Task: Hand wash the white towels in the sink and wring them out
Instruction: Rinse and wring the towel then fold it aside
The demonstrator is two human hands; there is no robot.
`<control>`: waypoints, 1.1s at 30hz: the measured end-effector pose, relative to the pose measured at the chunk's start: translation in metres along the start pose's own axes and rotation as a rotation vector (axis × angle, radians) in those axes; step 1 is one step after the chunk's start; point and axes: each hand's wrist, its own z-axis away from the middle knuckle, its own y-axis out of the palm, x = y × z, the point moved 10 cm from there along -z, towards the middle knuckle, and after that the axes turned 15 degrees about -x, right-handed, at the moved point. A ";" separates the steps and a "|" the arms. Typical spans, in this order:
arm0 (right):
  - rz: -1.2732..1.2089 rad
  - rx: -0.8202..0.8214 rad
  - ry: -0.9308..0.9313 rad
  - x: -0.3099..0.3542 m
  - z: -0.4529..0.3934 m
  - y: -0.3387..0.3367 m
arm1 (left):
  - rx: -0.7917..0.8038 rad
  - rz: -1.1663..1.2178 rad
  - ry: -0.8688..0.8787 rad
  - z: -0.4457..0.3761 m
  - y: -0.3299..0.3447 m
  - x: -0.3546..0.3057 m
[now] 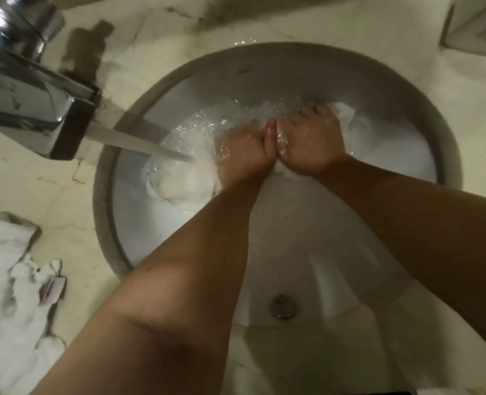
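Note:
A white towel (185,181) lies soaked in the round white sink (264,81), half under foamy water. My left hand (242,149) and my right hand (310,143) press side by side in the middle of the basin, both fisted on the towel's cloth. A fold of the towel shows past my right knuckles. The chrome tap (36,109) at the upper left pours a stream of water onto the towel's left part.
More white towels (8,295) with a small tag lie heaped on the marble counter at the lower left. The overflow hole (283,306) sits in the sink's near wall. A pale box-like object (478,24) stands on the counter at the top right.

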 end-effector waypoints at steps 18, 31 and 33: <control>0.016 0.247 0.178 -0.006 0.085 -0.030 | 0.236 -0.088 0.166 0.031 -0.035 0.039; -0.117 0.084 -0.026 0.064 0.041 -0.018 | -0.086 -0.040 0.070 0.059 -0.056 0.061; -0.097 0.061 -0.052 0.062 0.033 -0.013 | -0.051 -0.104 0.039 0.051 -0.044 0.066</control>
